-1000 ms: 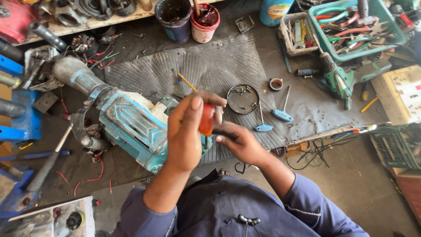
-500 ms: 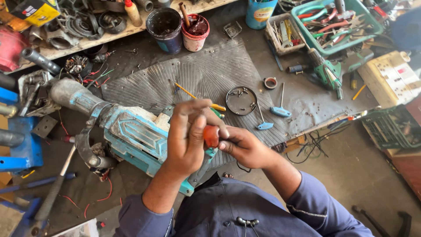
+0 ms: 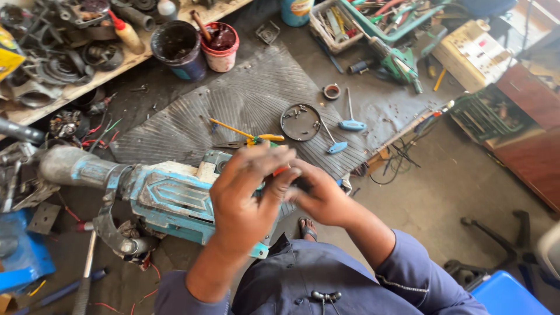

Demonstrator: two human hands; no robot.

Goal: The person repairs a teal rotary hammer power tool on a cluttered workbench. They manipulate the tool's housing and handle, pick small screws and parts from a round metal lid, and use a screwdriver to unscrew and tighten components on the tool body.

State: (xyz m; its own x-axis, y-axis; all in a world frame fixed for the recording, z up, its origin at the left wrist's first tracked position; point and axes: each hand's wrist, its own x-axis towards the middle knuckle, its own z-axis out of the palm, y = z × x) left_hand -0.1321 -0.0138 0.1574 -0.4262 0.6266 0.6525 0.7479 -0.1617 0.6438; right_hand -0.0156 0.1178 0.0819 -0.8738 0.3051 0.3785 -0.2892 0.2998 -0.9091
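My left hand (image 3: 245, 198) and my right hand (image 3: 319, 197) meet in front of my chest, fingers closed around a small red part (image 3: 281, 170). Only a sliver of the part shows between the fingertips; the left fingers cover most of it. Just under and left of the hands lies a large light-blue demolition hammer (image 3: 169, 198) on its side, with its grey nose pointing left.
A ribbed grey mat (image 3: 251, 99) carries a yellow-handled screwdriver (image 3: 240, 130), pliers (image 3: 232, 144), a round metal lid with screws (image 3: 300, 121) and two blue T-handle keys (image 3: 352, 124). Behind stand a dark bucket (image 3: 178, 44), a red bucket (image 3: 220, 42) and a green tool crate (image 3: 402, 20). A blue stool (image 3: 504, 291) stands at lower right.
Both hands have drawn together and come lower, nearer my body. The left fingers now cover most of the red part, which showed plainly before. The view has tilted down.
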